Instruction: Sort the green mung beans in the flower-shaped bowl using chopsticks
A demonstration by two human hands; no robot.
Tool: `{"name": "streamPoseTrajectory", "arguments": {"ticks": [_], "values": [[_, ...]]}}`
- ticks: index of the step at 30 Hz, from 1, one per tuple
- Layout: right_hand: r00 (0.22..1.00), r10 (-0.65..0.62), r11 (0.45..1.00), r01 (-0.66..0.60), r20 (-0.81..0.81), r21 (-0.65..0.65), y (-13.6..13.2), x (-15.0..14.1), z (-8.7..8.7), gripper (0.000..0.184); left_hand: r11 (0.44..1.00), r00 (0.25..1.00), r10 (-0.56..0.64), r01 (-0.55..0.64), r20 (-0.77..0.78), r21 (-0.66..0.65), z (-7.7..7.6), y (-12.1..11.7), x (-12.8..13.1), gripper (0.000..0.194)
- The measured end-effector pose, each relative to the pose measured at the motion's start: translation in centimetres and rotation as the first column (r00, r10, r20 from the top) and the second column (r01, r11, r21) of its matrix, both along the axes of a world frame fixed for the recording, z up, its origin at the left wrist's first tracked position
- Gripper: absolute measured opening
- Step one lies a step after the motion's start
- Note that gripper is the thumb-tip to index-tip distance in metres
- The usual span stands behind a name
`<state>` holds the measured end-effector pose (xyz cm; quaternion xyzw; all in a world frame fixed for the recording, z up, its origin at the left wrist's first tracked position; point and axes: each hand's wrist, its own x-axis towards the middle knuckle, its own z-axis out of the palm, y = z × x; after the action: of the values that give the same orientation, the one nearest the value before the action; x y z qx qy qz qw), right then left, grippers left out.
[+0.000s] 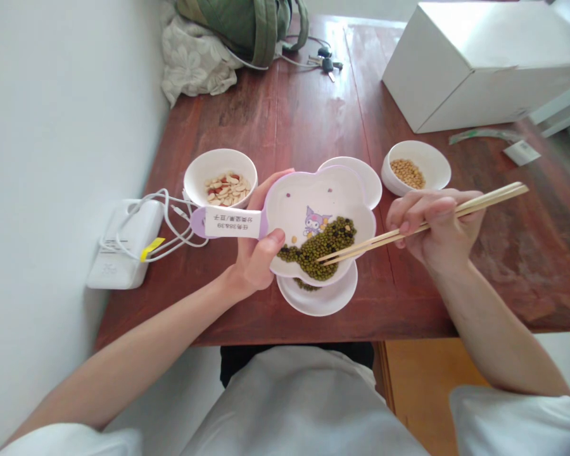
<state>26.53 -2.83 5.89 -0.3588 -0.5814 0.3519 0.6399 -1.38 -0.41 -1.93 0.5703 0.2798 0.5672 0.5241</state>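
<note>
Wooden table (313, 107), left hand (256, 253) holding flower-shaped dish (304, 196), right hand (432, 221) holding bamboo chopsticks (375, 239)

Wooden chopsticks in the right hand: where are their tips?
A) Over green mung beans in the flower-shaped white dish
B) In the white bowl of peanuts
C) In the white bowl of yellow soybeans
A. The wooden chopsticks in the right hand end over the green mung beans in the flower-shaped white dish.
</note>
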Motion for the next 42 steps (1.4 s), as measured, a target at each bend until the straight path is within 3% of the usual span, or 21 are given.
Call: {"name": "streamPoseTrajectory", "arguments": {"ticks": [12, 18, 22, 28, 36, 42], "values": [[0.992, -0.002, 0.997, -0.008, -0.124, -0.081, 0.4, -0.3, -0.5, 0.058, 1.000, 0.999, -0.015, 0.016, 0.045, -0.014, 0.6, 0.0, 0.2, 0.072], [0.986, 0.032, 0.988, -0.055, -0.161, -0.142, 0.9, -0.5, -0.8, 0.055, 0.999, 0.999, 0.034, -0.034, -0.005, 0.035, 1.0, 0.2, 0.2, 0.072], [0.988, 0.031, 0.987, -0.054, -0.149, -0.154, 0.7, -0.7, -0.7, 0.057, 0.999, 0.999, 0.042, -0.043, 0.016, 0.030, 0.5, 0.2, 0.1, 0.070], [0.991, -0.046, 0.969, 0.014, -0.126, -0.245, 0.1, -1.0, -0.2, 0.061, 1.000, 0.997, 0.009, -0.011, 0.071, 0.021, -0.7, 0.1, -0.1, 0.069], [0.978, -0.078, 0.935, 0.005, -0.192, -0.353, 0.3, -1.5, -0.2, 0.064, 0.997, 0.998, 0.041, -0.044, 0.041, 0.064, 1.0, 0.3, 0.3, 0.067], [0.967, -0.099, 0.915, -0.004, -0.234, -0.403, 0.4, -1.3, -0.3, 0.063, 0.998, 0.998, 0.047, -0.049, 0.046, 0.044, 0.5, 0.2, 0.1, 0.064]]}}
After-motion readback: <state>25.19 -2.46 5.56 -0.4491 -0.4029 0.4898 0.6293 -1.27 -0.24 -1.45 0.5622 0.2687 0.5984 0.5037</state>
